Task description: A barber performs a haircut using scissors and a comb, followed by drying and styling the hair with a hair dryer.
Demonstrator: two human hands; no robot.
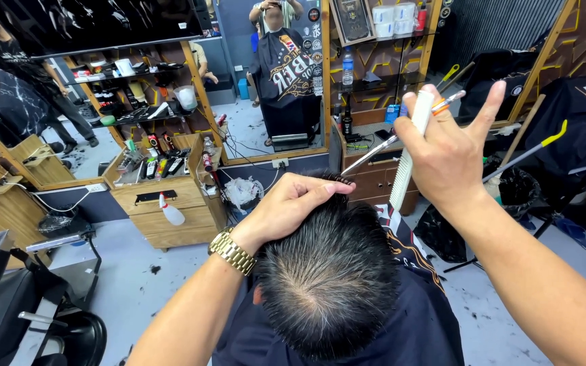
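Mirrors far ahead; our left hand [286,203] lies flat on the hair [330,271], while our right hand [445,152], clamped on the comb [408,159] and scissors [401,135], could nick the scalp if it slips.

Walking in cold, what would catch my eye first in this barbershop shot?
First, the dark-haired head low in the middle, with the left hand, gold watch at its wrist, resting on the hair. Next, the right hand raised at upper right, holding a white comb and scissors together. Behind them, a mirror reflects a black cape.
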